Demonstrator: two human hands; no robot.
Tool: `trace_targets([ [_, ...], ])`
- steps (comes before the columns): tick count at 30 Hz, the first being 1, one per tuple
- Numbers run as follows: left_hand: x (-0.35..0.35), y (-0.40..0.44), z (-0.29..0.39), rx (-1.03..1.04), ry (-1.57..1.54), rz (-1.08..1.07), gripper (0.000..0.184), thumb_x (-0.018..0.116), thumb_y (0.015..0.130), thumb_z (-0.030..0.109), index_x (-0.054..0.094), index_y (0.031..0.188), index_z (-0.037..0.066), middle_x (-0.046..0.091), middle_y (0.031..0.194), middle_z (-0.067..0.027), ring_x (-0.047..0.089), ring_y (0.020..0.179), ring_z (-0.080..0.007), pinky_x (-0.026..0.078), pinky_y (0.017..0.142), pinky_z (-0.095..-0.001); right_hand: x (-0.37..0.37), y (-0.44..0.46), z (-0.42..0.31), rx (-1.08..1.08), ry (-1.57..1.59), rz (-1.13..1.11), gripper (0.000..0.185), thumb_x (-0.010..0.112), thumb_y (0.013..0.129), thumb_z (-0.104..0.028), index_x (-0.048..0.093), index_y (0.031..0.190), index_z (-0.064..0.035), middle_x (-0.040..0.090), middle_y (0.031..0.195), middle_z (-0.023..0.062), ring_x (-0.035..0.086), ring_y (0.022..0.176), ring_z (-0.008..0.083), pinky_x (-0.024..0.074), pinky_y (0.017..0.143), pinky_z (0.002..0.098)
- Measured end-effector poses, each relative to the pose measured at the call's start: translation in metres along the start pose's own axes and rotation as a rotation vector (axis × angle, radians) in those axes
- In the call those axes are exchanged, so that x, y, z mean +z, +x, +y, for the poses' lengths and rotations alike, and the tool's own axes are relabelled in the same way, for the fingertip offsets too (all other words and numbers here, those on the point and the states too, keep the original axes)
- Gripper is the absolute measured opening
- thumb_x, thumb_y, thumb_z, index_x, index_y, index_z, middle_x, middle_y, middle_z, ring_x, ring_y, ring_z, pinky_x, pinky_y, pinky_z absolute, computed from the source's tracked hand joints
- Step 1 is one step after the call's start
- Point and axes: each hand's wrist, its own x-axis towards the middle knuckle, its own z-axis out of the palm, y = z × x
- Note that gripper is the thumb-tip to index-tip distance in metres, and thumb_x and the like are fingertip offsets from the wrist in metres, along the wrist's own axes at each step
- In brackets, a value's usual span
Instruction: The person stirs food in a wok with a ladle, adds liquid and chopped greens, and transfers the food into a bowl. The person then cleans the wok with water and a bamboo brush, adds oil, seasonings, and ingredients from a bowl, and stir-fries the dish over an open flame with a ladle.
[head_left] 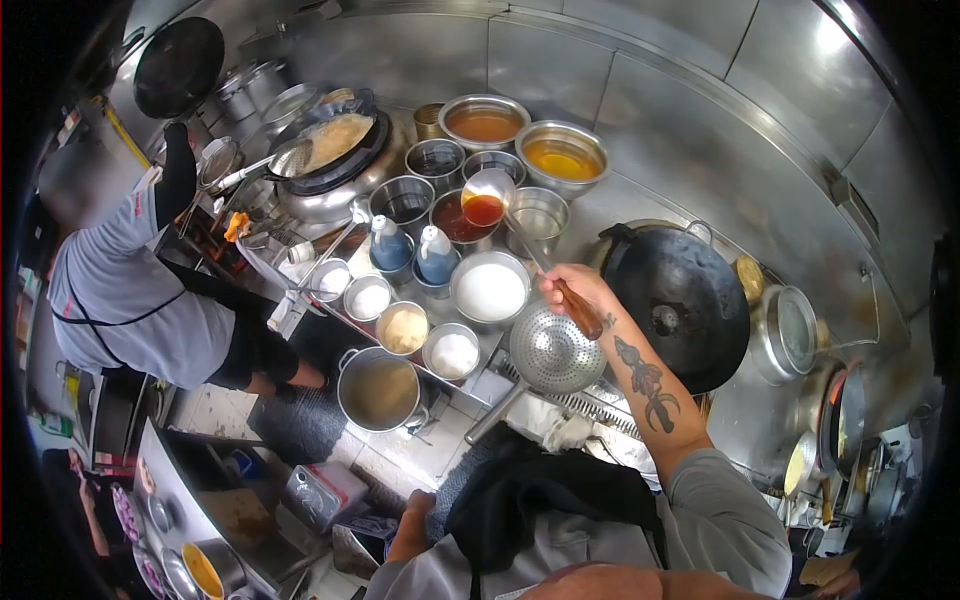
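My right hand [580,298] is wrapped around the wooden handle of a metal ladle [490,190]. Red-orange sauce lies in the ladle's bowl, which is over a metal pot of dark red sauce [462,232]. Below my right hand a perforated strainer [556,348] rests on the counter, and a black wok [680,300] sits to the right. Low in the view, my left hand [420,502] hangs beside my body; its fingers are too small to make out. White granular seasoning fills a large container [490,288] left of the strainer.
Bowls of brown liquid [486,122] and yellow oil [562,158] stand behind the sauces. Squeeze bottles [436,255] and smaller seasoning tubs [403,328] are at left. A stockpot [379,388] stands nearer me. A co-worker [150,290] stands left, by a wok of frothy liquid [338,140].
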Motion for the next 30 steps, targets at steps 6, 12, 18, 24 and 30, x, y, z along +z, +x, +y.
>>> trace_targets([
  [6, 0.025, -0.002, 0.009, -0.061, -0.01, 0.015, 0.015, 0.058, 0.078, 0.022, 0.068, 0.082, 0.012, 0.068, 0.077, -0.0146, 0.067, 0.074, -0.0325, 0.052, 0.065, -0.0423, -0.01, 0.001, 0.005, 0.018, -0.014, -0.013, 0.016, 0.047, 0.087, -0.007, 0.045, 0.101, -0.0001, 0.051, 0.071, 0.0019, 0.045, 0.049, 0.0077, 0.0368, 0.043, 0.0244],
  [12, 0.065, 0.008, 0.022, -0.156, -0.084, 0.009, 0.022, 0.049, 0.082, 0.018, 0.069, 0.078, 0.01, 0.069, 0.081, -0.013, 0.068, 0.075, -0.0295, 0.052, 0.07, -0.044, -0.031, -0.005, 0.006, 0.082, 0.187, -0.182, 0.022, 0.048, 0.087, -0.01, 0.044, 0.105, 0.0008, 0.051, 0.073, 0.0019, 0.047, 0.05, 0.0079, 0.0377, 0.044, 0.0241],
  [18, 0.03, -0.028, 0.05, -0.29, -0.24, 0.011, 0.02, 0.05, 0.081, 0.018, 0.068, 0.075, 0.009, 0.068, 0.076, -0.0131, 0.066, 0.072, -0.0309, 0.051, 0.067, -0.045, -0.056, -0.033, 0.013, 0.171, 0.566, -0.33, 0.031, 0.047, 0.086, -0.009, 0.041, 0.112, 0.0048, 0.051, 0.077, 0.0039, 0.05, 0.052, 0.0092, 0.0391, 0.046, 0.0254],
  [24, 0.033, -0.039, 0.076, -0.279, -0.187, 0.05, 0.019, 0.051, 0.081, 0.017, 0.066, 0.073, 0.008, 0.066, 0.074, -0.014, 0.065, 0.07, -0.0321, 0.051, 0.065, -0.0451, -0.107, -0.107, 0.02, 0.128, 0.79, -0.438, 0.039, 0.046, 0.086, -0.009, 0.038, 0.12, 0.0082, 0.05, 0.079, 0.0048, 0.051, 0.054, 0.0106, 0.0412, 0.048, 0.0272],
  [30, 0.062, -0.042, 0.115, -0.256, -0.176, 0.164, 0.019, 0.052, 0.08, 0.017, 0.064, 0.07, 0.007, 0.065, 0.072, -0.015, 0.064, 0.069, -0.0334, 0.051, 0.063, -0.0452, -0.182, -0.241, 0.028, -0.001, 0.601, -0.322, 0.033, 0.047, 0.09, -0.013, 0.045, 0.118, 0.0041, 0.051, 0.08, 0.0033, 0.047, 0.056, 0.0087, 0.0394, 0.05, 0.0254],
])
